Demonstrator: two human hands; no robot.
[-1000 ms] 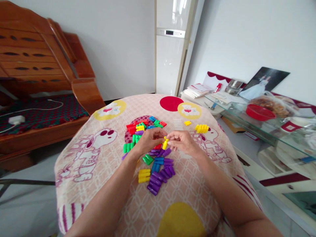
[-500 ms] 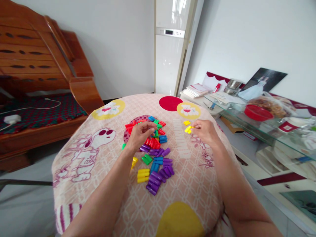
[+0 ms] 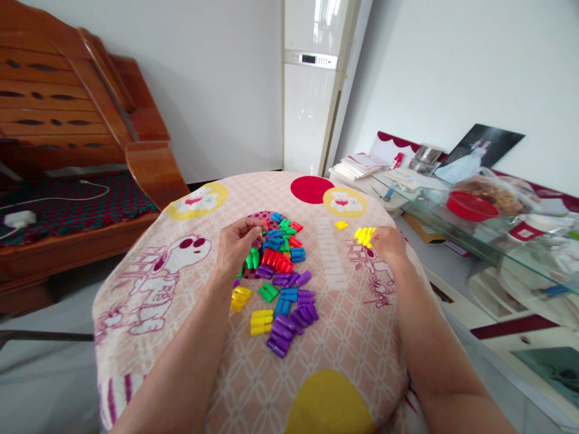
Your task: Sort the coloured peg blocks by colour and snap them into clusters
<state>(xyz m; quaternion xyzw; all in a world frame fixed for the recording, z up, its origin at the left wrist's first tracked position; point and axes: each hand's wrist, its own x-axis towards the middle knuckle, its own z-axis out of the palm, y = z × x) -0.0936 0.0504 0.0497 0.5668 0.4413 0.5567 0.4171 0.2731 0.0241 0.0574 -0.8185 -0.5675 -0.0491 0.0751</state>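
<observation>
The right hand [image 3: 388,244] has its fingertips at the outer end of the yellow block cluster [image 3: 363,235]; whether they pinch it or merely touch it, I cannot tell. 0.5 s ago that hand held a yellow piece farther inward; now the hand has moved outward, and no separate piece shows at that spot. Probably the piece has been added to the cluster, leaving more yellow gathered apart from the other colours. Just inward of this grip lies 1 small yellow block [image 3: 341,225].

Well across from it, the left hand [image 3: 237,244] curls over the near edge of the mixed block pile [image 3: 274,243]; its fingertips partly hide what they touch, so its grip is unclear. Nearer the body than those fingers lie 2 yellow groups, a yellow slab [image 3: 262,322] and purple blocks [image 3: 283,334] on the tablecloth [image 3: 353,337].
</observation>
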